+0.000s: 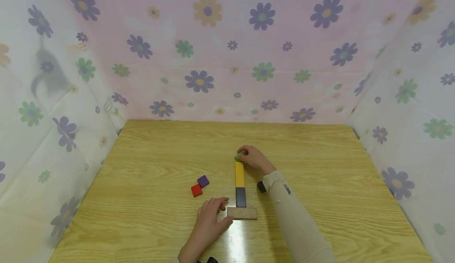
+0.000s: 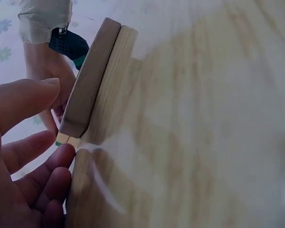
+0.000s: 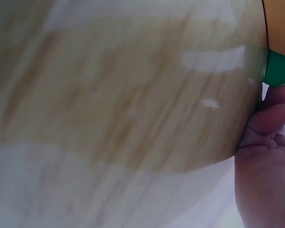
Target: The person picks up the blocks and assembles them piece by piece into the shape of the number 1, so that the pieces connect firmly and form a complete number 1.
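Several blocks lie in a line on the table. Nearest is a plain wooden block (image 1: 245, 213) set crosswise. Beyond it come a dark grey block (image 1: 241, 197), a long yellow block (image 1: 239, 175) and a small green block (image 1: 237, 157) at the far end. My right hand (image 1: 252, 158) pinches the green block against the yellow one's end; the right wrist view shows this green block (image 3: 278, 67) at the fingertips. Around the left end of the wooden block is my left hand (image 1: 209, 219), fingers relaxed and holding nothing. Whether its thumb touches the block I cannot tell.
A purple square block (image 1: 203, 181) and a red square block (image 1: 196, 190) lie left of the line, corners close together. Flower-printed cloth (image 1: 227, 57) walls the wood-grain table (image 1: 160, 144) at the back and both sides. A black device (image 1: 262, 186) sits at my right wrist.
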The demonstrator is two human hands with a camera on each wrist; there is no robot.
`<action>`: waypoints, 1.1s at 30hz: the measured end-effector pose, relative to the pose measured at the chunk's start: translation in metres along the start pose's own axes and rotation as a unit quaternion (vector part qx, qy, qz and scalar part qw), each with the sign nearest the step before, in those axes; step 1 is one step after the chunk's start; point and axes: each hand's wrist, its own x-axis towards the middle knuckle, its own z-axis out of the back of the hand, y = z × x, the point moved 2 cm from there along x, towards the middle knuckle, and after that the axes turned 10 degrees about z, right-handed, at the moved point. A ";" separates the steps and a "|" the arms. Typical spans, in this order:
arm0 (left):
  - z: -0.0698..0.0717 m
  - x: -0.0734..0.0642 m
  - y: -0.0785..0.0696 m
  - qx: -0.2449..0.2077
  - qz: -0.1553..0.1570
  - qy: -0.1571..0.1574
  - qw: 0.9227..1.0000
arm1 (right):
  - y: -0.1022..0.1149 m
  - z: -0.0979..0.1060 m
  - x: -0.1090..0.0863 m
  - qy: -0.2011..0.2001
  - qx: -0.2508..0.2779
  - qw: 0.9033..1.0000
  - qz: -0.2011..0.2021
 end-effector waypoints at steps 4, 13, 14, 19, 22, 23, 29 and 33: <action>0.005 0.001 0.003 -0.031 0.016 0.019 0.999 | -0.002 0.000 0.000 -0.001 0.002 1.000 0.004; 0.035 0.003 0.011 -0.071 0.065 0.040 0.995 | -0.002 0.003 -0.003 0.002 0.007 1.000 0.012; 0.040 0.004 0.013 -0.072 0.076 0.028 0.994 | -0.001 0.003 -0.003 0.003 0.010 1.000 0.012; 0.058 0.005 0.024 -0.071 0.140 -0.058 0.986 | -0.001 0.002 -0.002 0.003 0.014 1.000 0.007; 0.065 0.008 0.031 -0.061 0.166 -0.105 0.979 | 0.000 0.002 -0.002 0.002 0.013 1.000 0.005; 0.067 0.009 0.033 -0.056 0.171 -0.112 0.977 | 0.000 0.002 -0.002 0.002 0.012 1.000 0.005; 0.069 0.017 0.040 -0.006 0.166 -0.085 0.982 | 0.002 0.003 -0.004 0.000 0.012 1.000 0.007; 0.067 0.022 0.040 0.049 0.150 -0.070 0.985 | 0.000 0.002 -0.003 -0.002 0.015 1.000 0.005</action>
